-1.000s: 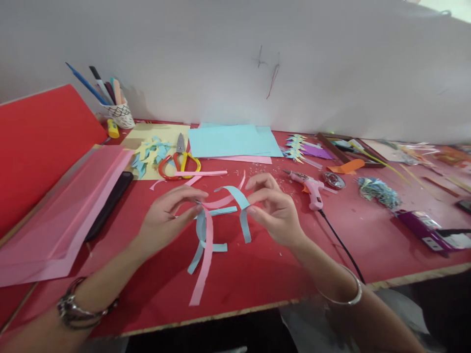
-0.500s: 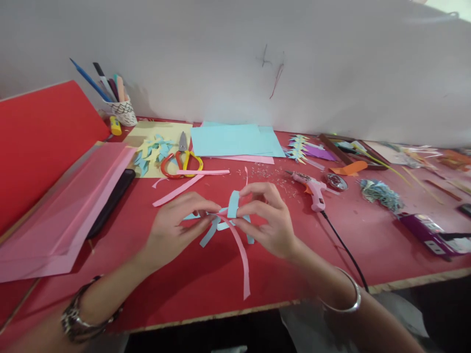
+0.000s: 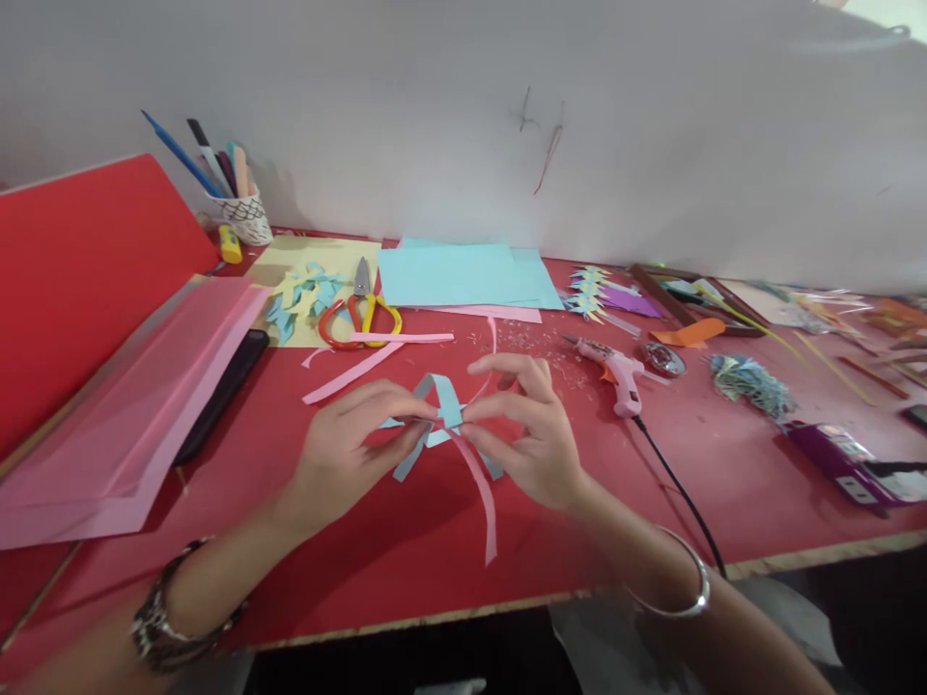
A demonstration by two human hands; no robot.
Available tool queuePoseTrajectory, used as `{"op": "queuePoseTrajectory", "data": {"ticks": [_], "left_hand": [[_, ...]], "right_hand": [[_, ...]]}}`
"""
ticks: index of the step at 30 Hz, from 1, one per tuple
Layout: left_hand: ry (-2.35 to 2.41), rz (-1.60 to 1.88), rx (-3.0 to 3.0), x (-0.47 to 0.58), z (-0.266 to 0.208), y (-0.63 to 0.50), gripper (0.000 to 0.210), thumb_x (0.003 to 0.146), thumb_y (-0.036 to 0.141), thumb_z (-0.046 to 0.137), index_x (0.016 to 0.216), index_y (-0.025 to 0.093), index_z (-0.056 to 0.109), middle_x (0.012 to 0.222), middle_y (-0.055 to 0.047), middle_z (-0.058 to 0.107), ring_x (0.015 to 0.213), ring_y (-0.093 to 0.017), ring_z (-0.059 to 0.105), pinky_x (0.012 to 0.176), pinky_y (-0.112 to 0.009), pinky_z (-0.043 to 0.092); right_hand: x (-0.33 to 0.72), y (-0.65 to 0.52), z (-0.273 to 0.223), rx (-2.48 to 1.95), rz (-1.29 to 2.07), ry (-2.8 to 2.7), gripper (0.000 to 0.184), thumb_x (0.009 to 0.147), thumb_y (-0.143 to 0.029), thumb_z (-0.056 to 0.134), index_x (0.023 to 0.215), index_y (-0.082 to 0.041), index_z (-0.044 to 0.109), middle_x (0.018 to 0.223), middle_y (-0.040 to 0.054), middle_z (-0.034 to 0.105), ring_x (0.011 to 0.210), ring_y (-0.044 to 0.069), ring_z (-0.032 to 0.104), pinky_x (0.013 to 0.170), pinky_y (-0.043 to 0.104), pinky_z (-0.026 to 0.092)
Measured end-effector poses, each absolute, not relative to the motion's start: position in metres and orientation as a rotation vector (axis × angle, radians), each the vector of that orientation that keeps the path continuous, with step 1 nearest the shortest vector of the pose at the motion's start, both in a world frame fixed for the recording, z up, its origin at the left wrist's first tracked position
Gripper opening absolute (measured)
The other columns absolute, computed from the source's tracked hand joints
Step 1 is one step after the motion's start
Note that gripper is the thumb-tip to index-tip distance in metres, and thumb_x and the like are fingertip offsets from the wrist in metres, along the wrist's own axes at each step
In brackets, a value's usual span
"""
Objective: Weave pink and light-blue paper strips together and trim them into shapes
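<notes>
Between my two hands are several crossing paper strips. A light blue paper strip point(image 3: 447, 396) bends up in a loop at the crossing, and a pink paper strip point(image 3: 484, 492) hangs down toward the table's front. My left hand point(image 3: 354, 444) is closed, its thumb and fingers pinching the strips from the left. On the other side my right hand point(image 3: 528, 425) pinches the strips with thumb and fingertip, its index finger raised. More blue strip ends stick out below and to the left. Fingers hide part of the crossing.
Loose pink strips point(image 3: 354, 372) and scissors point(image 3: 369, 314) lie behind my left hand. A pink glue gun point(image 3: 612, 372) with a black cord is to the right. Blue paper sheets point(image 3: 463, 275) lie by the wall; pink sheets point(image 3: 137, 405) are at the left.
The upright blue strip has been folded over toward the left into a loop at the crossing. My right index finger has lifted away from it.
</notes>
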State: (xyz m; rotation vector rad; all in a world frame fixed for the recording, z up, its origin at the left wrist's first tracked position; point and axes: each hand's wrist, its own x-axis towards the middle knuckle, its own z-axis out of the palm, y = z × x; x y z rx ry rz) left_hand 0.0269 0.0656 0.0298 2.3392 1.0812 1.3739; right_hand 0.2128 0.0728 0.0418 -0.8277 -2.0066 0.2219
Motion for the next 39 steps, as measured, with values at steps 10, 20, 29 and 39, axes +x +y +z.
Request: {"op": "queuePoseTrajectory", "data": {"ticks": [10, 20, 29, 39], "left_hand": [[1.09, 1.403, 2.368, 0.031, 0.032, 0.064, 0.01, 0.077, 0.011, 0.051, 0.078, 0.019, 0.057, 0.069, 0.002, 0.065, 0.063, -0.008, 0.06, 0.059, -0.016, 0.048], [1.11, 1.363, 2.347, 0.032, 0.033, 0.065, 0.01, 0.077, 0.014, 0.05, 0.076, 0.019, 0.059, 0.069, 0.001, 0.066, 0.062, -0.009, 0.059, 0.059, -0.017, 0.047], [1.182, 1.299, 2.335, 0.034, 0.036, 0.066, 0.01, 0.079, 0.02, 0.049, 0.077, 0.019, 0.059, 0.069, 0.001, 0.066, 0.061, -0.01, 0.059, 0.06, -0.019, 0.047], [1.236, 1.247, 2.303, 0.035, 0.04, 0.072, 0.013, 0.08, 0.021, 0.05, 0.077, 0.017, 0.062, 0.072, 0.001, 0.067, 0.065, -0.01, 0.061, 0.062, -0.017, 0.047]], "right_hand": [[0.209, 0.071, 0.04, -0.903, 0.116, -1.996, 0.008, 0.077, -0.028, 0.058, 0.076, -0.021, 0.055, 0.088, 0.0029, 0.059, 0.082, 0.015, 0.053, 0.072, 0.032, 0.036], [0.215, 0.075, 0.046, -0.842, 0.072, -2.107, 0.005, 0.078, -0.025, 0.058, 0.079, -0.02, 0.062, 0.074, -0.0006, 0.066, 0.071, 0.013, 0.054, 0.068, 0.029, 0.035], [0.215, 0.078, 0.047, -0.904, 0.144, -2.148, 0.013, 0.081, -0.028, 0.054, 0.077, -0.022, 0.065, 0.07, -0.0021, 0.068, 0.065, 0.012, 0.055, 0.068, 0.031, 0.03], [0.216, 0.082, 0.045, -0.993, 0.128, -2.107, 0.012, 0.08, -0.027, 0.057, 0.075, -0.024, 0.067, 0.069, -0.0045, 0.068, 0.066, 0.011, 0.055, 0.074, 0.035, 0.021]]}}
